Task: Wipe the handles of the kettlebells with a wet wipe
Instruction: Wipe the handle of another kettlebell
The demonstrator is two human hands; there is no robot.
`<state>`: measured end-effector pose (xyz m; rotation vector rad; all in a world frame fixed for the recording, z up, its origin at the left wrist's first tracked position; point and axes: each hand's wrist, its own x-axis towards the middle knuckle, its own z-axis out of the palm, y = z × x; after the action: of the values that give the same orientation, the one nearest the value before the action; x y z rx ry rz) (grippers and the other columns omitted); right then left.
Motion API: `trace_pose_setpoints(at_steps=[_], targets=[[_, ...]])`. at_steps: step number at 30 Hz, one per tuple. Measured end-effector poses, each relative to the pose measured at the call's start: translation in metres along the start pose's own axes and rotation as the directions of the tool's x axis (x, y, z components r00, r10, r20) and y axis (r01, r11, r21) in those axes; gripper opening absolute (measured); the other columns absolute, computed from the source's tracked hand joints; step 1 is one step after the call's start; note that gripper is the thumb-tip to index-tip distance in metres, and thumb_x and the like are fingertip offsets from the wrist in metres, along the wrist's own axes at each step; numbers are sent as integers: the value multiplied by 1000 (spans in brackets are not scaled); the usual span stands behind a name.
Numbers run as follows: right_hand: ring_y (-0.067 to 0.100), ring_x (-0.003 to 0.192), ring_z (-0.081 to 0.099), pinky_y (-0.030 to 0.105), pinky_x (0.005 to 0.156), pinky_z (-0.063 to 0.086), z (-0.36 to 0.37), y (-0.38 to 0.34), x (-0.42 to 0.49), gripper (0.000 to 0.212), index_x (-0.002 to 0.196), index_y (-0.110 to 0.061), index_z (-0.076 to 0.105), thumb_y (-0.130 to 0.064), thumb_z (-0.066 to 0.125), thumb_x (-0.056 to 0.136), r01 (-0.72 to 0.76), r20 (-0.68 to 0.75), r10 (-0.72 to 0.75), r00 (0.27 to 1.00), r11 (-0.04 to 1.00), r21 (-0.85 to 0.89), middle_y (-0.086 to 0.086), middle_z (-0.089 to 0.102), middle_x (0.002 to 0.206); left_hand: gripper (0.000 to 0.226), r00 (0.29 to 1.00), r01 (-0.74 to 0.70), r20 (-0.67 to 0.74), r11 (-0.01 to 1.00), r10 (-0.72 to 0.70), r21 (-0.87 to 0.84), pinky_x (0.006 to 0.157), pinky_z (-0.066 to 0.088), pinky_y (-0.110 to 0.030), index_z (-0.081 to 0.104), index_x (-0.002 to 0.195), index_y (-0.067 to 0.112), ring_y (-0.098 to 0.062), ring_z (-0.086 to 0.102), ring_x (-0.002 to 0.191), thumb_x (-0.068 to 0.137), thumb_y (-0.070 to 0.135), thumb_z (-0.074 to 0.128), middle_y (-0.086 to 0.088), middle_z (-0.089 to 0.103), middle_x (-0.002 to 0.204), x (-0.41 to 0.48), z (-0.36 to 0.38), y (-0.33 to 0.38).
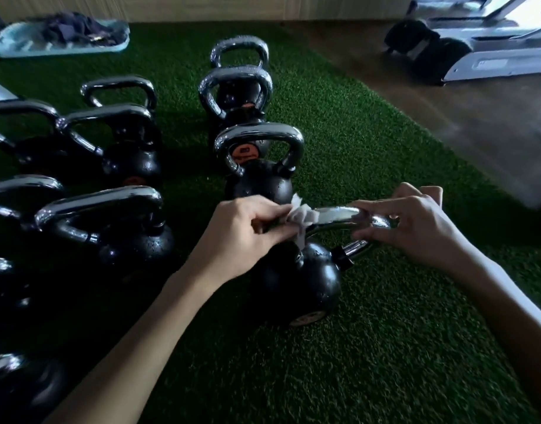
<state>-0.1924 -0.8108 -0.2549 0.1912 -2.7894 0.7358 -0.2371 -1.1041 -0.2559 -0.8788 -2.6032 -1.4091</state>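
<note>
Step in hand: wiping the handle of the nearest kettlebell, which stands on the green turf floor at the front of the right-hand row.

My left hand pinches the wet wipe against the left end of the chrome bar. My right hand curls round the right bend, apparently to steady it.

Judgement: the bar is only partly covered. Next move: slide the wipe rightward, so the right hand must shift clear. Whether the next kettlebell behind is done, I cannot tell.
</note>
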Motion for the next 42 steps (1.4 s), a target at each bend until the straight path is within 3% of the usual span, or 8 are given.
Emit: trace_pose_setpoints(at_steps=[4, 12, 17, 21, 24, 31, 37, 42], targets=[[12, 93, 40, 39, 90, 27, 0, -8, 2, 48, 108, -65, 58, -75, 62, 62, -12, 7, 12, 1000, 999, 32, -8, 48, 78, 26, 980, 195, 2, 958, -199, -210, 77, 46, -22, 81, 105, 28, 8, 63, 79, 80, 34, 81, 16, 76, 102, -23, 9, -26], [19, 97, 38, 31, 81, 21, 0, -2, 4, 48, 101, -72, 54, -77, 64, 55, -104, 26, 102, 994, 992, 76, -2, 49, 87, 31, 984, 130, -95, 974, -149, -188, 83, 50, -14, 82, 101, 22, 0, 70, 96, 75, 38, 80, 16, 76, 101, -31, 25, -27], [1, 85, 33, 31, 79, 20, -1, -9, 9, 59, 116, -52, 64, -64, 71, 59, -117, 27, 115, 993, 991, 61, -12, 43, 79, 23, 977, 156, -109, 965, -182, -211, 91, 56, -28, 82, 101, 24, -5, 71, 99, 80, 31, 81, 17, 76, 101, -38, 35, -32], [15, 89, 41, 33, 78, 18, 1, -24, 17, 54, 116, -55, 61, -65, 70, 64, -5, 54, 3, 999, 1000, 24, -16, 46, 75, 20, 976, 98, -170, 975, -133, -199, 65, 49, -15, 80, 101, 25, 5, 62, 72, 80, 24, 81, 19, 76, 97, -31, 1, -25], [16, 96, 38, 33, 80, 18, 12, -37, 22, 55, 117, -61, 61, -78, 61, 65, 60, 82, -57, 995, 998, -37, -13, 50, 85, 21, 972, 71, -210, 981, -109, -179, 47, 29, -14, 80, 102, 22, -3, 35, 48, 81, 26, 80, 20, 60, 62, -26, -32, -22], [6, 95, 36, 37, 81, 18, 40, -82, 6, 58, 121, -53, 68, -79, 64, 70, 222, 97, -214, 972, 972, -78, -36, 68, 107, 25, 995, -16, -102, 997, 8, -78, 51, 33, -13, 78, 101, 28, 0, 48, 55, 76, 28, 82, 29, 69, 80, -21, -55, 4], [1, 107, 47, 42, 104, 29, 14, -92, 1, 70, 129, -58, 59, -83, 65, 64, -12, -18, 17, 1000, 967, 255, -46, 63, 108, 31, 978, -129, -150, 987, 143, 97, 58, 34, -4, 79, 109, 26, 10, 54, 63, 79, 24, 85, 18, 76, 102, -15, -46, 23], [-10, 90, 65, 25, 87, 49, 17, -110, 2, 33, 104, -42, 77, -50, 81, 73, -88, -87, 162, 983, 830, 551, -34, 72, 90, 51, 961, -176, -168, 956, 218, 236, 64, 34, -2, 74, 122, 30, 7, 54, 64, 74, 32, 91, 20, 73, 85, -2, -38, 37]])
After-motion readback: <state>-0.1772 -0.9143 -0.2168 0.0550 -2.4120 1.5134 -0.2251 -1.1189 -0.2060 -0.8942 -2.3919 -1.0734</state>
